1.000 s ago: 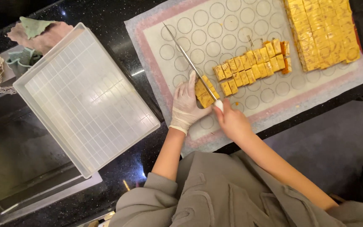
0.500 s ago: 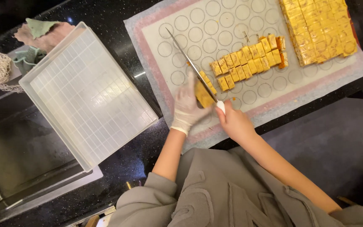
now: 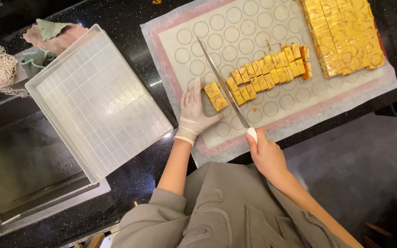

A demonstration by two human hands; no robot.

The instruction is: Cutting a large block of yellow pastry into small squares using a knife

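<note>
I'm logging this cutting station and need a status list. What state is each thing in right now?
Left hand: gloved, fingers against two cut yellow pieces.
Right hand: bare, gripping the long knife.
Long knife: blade down between the cut pieces and the yellow strip.
Yellow slab: scored in a grid.
White grid tray: holds nothing.

Baking mat [image 3: 272,27] lies on the worktop [image 3: 129,18]. Tray [image 3: 98,102] sits left of the mat; cut pieces [image 3: 265,78] and slab [image 3: 343,34] rest on the mat, slab rightmost.
</note>
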